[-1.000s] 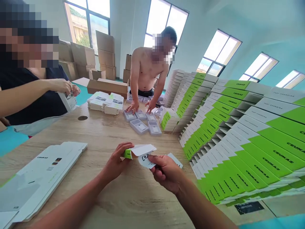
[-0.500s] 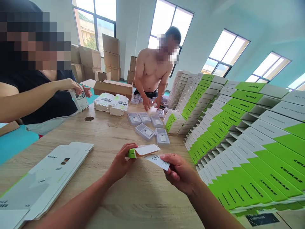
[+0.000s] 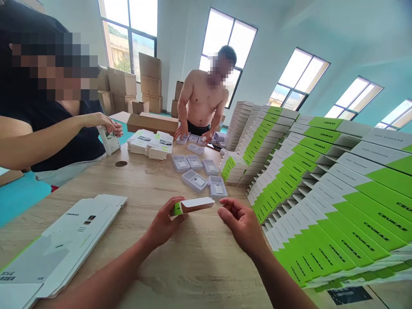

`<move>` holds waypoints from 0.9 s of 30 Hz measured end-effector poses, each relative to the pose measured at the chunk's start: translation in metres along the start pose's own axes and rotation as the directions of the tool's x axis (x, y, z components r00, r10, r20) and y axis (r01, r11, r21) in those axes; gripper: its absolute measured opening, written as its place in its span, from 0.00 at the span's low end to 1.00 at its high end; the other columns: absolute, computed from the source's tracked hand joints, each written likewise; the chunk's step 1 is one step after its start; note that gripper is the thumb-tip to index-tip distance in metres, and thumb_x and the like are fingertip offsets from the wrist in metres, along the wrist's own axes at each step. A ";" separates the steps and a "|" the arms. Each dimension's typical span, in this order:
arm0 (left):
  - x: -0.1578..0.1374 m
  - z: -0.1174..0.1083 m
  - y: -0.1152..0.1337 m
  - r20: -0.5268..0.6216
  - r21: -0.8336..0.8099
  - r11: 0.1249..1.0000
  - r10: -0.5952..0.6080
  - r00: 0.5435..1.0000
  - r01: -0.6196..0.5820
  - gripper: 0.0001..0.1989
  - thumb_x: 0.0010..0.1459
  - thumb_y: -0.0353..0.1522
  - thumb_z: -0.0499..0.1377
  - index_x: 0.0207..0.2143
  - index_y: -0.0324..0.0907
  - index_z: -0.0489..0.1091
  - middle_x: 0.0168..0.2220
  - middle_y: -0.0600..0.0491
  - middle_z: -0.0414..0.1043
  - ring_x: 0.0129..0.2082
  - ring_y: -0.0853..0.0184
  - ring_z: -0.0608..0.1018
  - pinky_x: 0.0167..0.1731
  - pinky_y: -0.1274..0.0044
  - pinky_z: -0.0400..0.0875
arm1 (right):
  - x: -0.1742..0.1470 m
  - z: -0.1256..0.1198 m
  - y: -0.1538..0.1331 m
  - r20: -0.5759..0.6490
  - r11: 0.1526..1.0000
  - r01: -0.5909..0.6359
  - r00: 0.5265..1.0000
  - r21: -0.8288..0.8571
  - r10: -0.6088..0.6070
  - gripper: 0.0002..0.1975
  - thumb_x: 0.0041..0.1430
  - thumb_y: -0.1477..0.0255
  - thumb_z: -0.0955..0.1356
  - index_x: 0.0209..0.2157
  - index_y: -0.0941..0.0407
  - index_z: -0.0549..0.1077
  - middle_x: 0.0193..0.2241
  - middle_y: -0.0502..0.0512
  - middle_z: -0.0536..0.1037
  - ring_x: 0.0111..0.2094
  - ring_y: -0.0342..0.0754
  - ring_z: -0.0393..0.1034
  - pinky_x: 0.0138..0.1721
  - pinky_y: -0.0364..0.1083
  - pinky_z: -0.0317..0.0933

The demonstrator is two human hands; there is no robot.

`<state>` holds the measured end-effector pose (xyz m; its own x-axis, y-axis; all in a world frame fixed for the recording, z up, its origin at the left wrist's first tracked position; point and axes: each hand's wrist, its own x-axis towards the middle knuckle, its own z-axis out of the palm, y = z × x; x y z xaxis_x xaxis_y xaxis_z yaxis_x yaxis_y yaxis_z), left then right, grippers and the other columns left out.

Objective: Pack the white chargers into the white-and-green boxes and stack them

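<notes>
My left hand point(image 3: 165, 223) grips a small white and green carton point(image 3: 193, 205) by its green end, holding it level just above the wooden table point(image 3: 154, 257). Its flaps now lie closed. My right hand point(image 3: 242, 223) hovers just right of the carton's far end, fingers loosely curled and apart, holding nothing. A pile of flat unfolded cartons point(image 3: 61, 244) lies on the table at my left.
Slanted rows of finished green and white boxes point(image 3: 322, 193) fill the right side. White plastic trays point(image 3: 201, 180) sit mid-table, with small stacks of boxes point(image 3: 149, 143) beyond. A shirtless person point(image 3: 201, 101) handles trays at the far end. A person in dark clothes point(image 3: 48, 128) folds a box at left.
The carton's open flap and tab have been tucked shut. My right hand has let go and drawn slightly back. The far person's hands moved among the trays.
</notes>
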<state>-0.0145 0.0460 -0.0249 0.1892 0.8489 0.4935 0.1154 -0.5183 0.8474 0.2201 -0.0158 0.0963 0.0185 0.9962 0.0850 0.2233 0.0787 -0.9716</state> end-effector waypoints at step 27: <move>-0.010 -0.013 0.076 0.625 0.182 0.983 -0.130 0.769 0.017 0.43 0.35 0.42 0.75 0.57 0.45 0.71 0.45 0.50 0.77 0.44 0.53 0.77 0.48 0.68 0.75 | 0.058 0.004 0.025 0.195 0.862 0.081 0.980 -0.501 0.022 0.27 0.71 0.51 0.58 0.39 0.57 0.77 0.41 0.57 0.79 0.39 0.48 0.71 0.39 0.44 0.63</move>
<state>-0.0203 -0.0007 0.0368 0.7404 0.6558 0.1472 0.2947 -0.5135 0.8059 0.2226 0.0438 0.0762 -0.1674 0.9857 0.0191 0.6820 0.1297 -0.7198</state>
